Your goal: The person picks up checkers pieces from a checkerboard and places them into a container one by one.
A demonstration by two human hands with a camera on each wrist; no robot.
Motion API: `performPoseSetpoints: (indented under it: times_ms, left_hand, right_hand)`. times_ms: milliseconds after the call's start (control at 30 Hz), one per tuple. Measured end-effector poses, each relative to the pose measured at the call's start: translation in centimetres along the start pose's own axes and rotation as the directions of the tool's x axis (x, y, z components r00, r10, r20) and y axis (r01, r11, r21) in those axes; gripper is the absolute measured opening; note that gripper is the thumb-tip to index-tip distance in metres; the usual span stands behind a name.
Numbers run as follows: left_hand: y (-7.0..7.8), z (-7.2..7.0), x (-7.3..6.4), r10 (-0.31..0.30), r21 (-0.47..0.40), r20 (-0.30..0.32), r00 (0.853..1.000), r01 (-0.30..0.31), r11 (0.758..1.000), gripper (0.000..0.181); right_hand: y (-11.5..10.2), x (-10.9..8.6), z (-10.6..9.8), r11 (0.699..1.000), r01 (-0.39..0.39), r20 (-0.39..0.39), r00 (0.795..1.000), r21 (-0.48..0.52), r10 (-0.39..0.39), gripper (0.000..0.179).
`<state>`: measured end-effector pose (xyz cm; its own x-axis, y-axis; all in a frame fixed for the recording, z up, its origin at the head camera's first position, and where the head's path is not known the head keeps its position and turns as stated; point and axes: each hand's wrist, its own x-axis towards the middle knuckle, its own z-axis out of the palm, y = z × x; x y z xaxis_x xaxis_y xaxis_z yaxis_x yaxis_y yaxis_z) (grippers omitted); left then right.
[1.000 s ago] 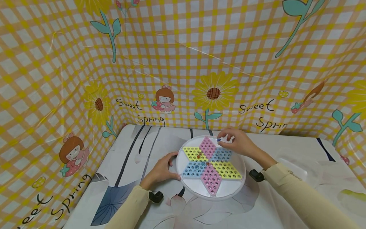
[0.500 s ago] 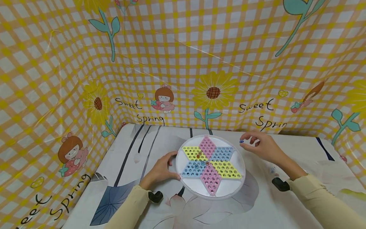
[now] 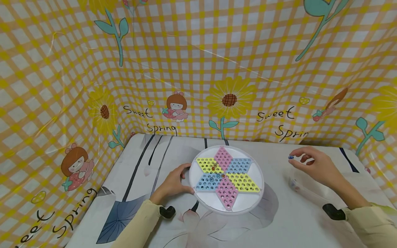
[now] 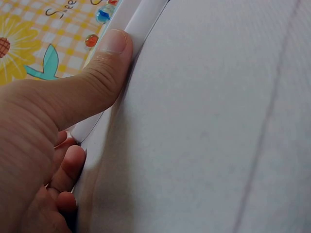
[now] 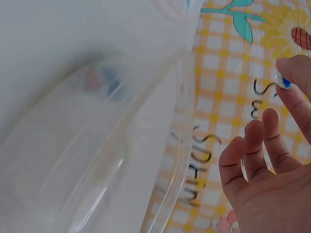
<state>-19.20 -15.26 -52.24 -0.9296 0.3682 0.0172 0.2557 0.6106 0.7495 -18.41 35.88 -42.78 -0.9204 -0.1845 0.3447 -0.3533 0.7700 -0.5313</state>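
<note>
Right hand [image 3: 316, 167]: thumb and index fingertip are pinching one blue-and-clear marble [image 5: 283, 81]; the other three fingers are bending loosely and gripping nothing. The marble is hanging to the right of the board [image 3: 255, 172], well apart from it, about the far-left end of the clear tray [image 5: 104, 179]. How high it is hanging, I am not managing to tell. Blurred red and blue shapes are showing at one end of the tray.

Left hand [image 3: 173, 182]: gripping the board's left rim, thumb lying along the top, fingers curling at the side. Whether the fingertips are reaching underneath is not showing. The board is resting flat on the worktop [image 3: 279, 224]; a few loose marbles [image 3: 212, 179], blue and orange, are sitting in holes on its left part and near its middle.

Judgement on handling: a smooth ball is probably wanting light, even pressure from both pads; squeezing off-centre would be risking a slip. The free fingers are best curling clear of the tray wall. Any letting go should be happening low, with no flicking, as the marble is likely to be rolling. The left thumb should be pressing gently, since tipping the rim could be unseating the marbles there.
</note>
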Motion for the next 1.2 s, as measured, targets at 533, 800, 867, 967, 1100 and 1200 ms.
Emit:
performPoseSetpoints:
  times_ms: [533,800,867,967,1100,1200]
  left_hand:
    - [0.0,0.0,0.1,0.012,-0.002,-0.004,1.0,-0.012,1.0,0.104]
    - [-0.1,0.0,0.1,0.022,-0.011,-0.002,1.0,-0.023,1.0,0.105]
    - [-0.1,0.0,0.0,0.02,-0.011,-0.002,1.0,-0.021,1.0,0.105]
    - [-0.1,0.1,0.0,0.007,-0.011,0.001,1.0,-0.007,1.0,0.105]
    - [-0.1,0.1,0.0,0.005,-0.012,0.002,1.0,-0.005,1.0,0.105]
    - [-0.1,0.1,0.0,0.015,-0.016,0.0,1.0,-0.015,1.0,0.105]
  right_hand:
    - [2.8,-2.4,-1.8,0.999,-0.054,-0.038,0.998,-0.005,0.054,0.022]
    - [3.7,-2.8,-1.4,0.995,-0.096,-0.018,0.995,-0.002,0.096,0.023]
    - [3.8,-2.9,-1.2,0.995,-0.1,-0.018,0.995,-0.004,0.1,0.023]
    - [3.9,-3.1,-0.8,0.994,-0.109,-0.012,0.994,-0.018,0.108,0.023]
    - [4.1,-3.4,-0.4,0.991,-0.125,0.008,0.992,-0.04,0.125,0.023]
    - [4.2,-3.6,-0.1,0.989,-0.14,0.025,0.99,-0.05,0.142,0.024]
